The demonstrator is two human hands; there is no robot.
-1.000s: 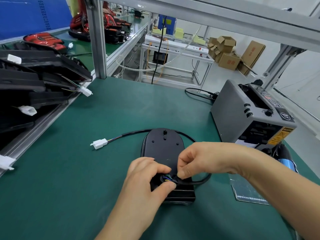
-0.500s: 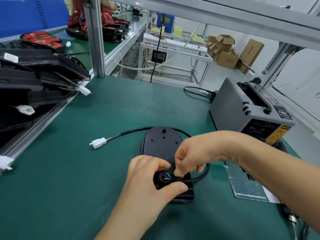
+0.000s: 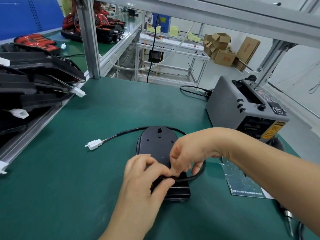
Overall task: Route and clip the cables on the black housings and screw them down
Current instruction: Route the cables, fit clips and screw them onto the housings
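Together left hand and right hand pinch cable on housing

**Black housing flat on the mat, cable looped round it**

The oval black housing is laid flat on the green mat, rounded end away. A black cable is curved from its near part round the right side and far end. The cable is ended by a white connector at the left.

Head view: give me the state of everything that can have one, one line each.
Housing, flat on the mat.
Cable, looped round the housing, held by both hands.
Plug, unconnected, loose on the mat.
Left hand, pinches the cable.
Right hand, pinches the cable.
Screwdriver, lying untouched.
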